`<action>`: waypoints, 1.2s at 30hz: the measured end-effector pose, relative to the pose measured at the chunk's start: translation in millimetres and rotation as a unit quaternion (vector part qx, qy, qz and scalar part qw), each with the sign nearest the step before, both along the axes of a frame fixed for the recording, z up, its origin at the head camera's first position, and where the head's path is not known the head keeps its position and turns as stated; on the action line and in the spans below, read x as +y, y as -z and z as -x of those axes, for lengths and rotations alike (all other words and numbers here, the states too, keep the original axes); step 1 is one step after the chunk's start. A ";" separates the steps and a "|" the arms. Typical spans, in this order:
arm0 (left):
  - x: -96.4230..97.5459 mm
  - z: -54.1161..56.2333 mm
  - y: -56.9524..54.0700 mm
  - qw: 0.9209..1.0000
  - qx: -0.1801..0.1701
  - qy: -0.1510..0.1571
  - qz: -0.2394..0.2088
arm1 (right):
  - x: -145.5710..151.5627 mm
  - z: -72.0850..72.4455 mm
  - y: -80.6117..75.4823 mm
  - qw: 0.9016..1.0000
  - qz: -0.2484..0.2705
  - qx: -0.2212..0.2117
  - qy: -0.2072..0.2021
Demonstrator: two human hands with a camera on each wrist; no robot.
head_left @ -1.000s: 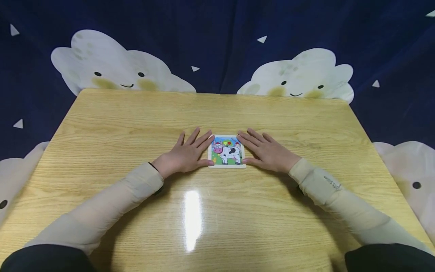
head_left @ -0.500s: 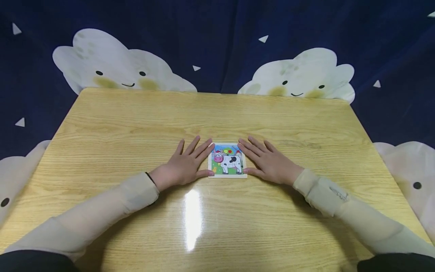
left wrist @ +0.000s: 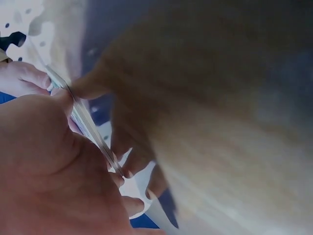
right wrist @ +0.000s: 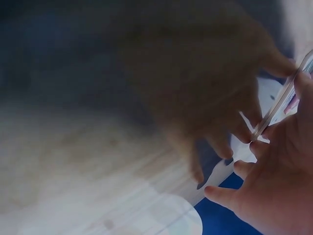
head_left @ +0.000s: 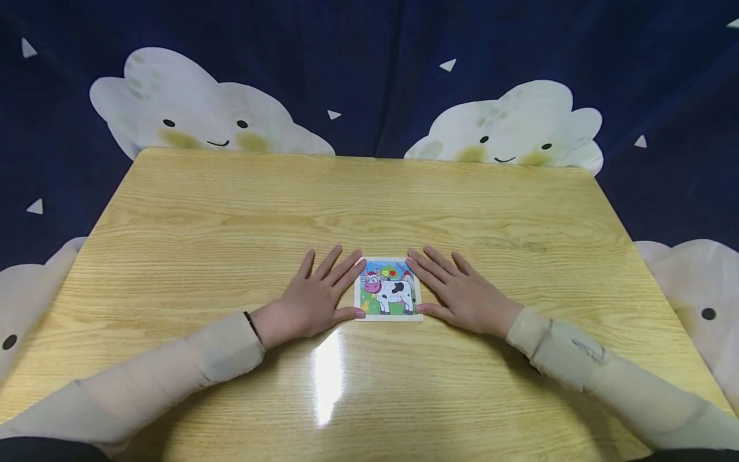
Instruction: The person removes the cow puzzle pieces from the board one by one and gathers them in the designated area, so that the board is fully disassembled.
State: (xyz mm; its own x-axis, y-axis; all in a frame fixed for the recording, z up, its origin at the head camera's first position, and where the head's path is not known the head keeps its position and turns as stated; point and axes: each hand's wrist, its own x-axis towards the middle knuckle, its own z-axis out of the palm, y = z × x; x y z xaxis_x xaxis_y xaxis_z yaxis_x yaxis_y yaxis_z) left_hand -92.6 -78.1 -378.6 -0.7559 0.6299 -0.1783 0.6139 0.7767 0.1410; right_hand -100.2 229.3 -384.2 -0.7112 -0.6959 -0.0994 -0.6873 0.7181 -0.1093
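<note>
A small square cow picture puzzle (head_left: 388, 292) with a white border lies flat on the wooden table, between both hands. My left hand (head_left: 314, 295) has its fingers spread, the index fingertip on the puzzle's upper left corner and the thumb at its lower left. On the other side, my right hand (head_left: 464, 292) mirrors this, index fingertip at the upper right corner and thumb near the lower right. In the left wrist view the puzzle's thin edge (left wrist: 90, 125) shows beside the hand (left wrist: 54, 166). The right wrist view shows the same edge (right wrist: 279, 105) by the right hand (right wrist: 279, 181).
The light wooden table (head_left: 369, 199) has a glossy surface with a bright reflection (head_left: 328, 378) left of centre. Behind its far edge hangs a dark blue curtain (head_left: 369, 70) printed with white clouds.
Both hands and the puzzle between them have slid toward the person, down in the head view. The spread of the fingers looks about the same.
</note>
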 end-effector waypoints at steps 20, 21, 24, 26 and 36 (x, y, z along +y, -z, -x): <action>-0.5 -23.1 -0.1 0.999 0.048 0.011 0.003 | 0.0 -24.1 1.7 0.999 0.028 0.015 -0.004; -0.2 -22.8 -0.5 0.999 0.043 0.011 0.001 | -0.1 -23.9 1.2 1.000 0.029 0.010 -0.002; 0.2 -22.0 -2.4 0.999 0.031 0.011 0.004 | -0.8 -23.7 -0.6 1.000 0.028 -0.010 0.005; 0.2 -21.0 -3.0 1.000 0.024 0.013 0.003 | -1.3 -23.4 -2.4 0.999 0.028 -0.023 0.009; 1.1 -22.7 -9.9 0.999 -0.020 0.035 -0.029 | 4.4 -15.0 -16.4 0.992 0.083 -0.094 0.008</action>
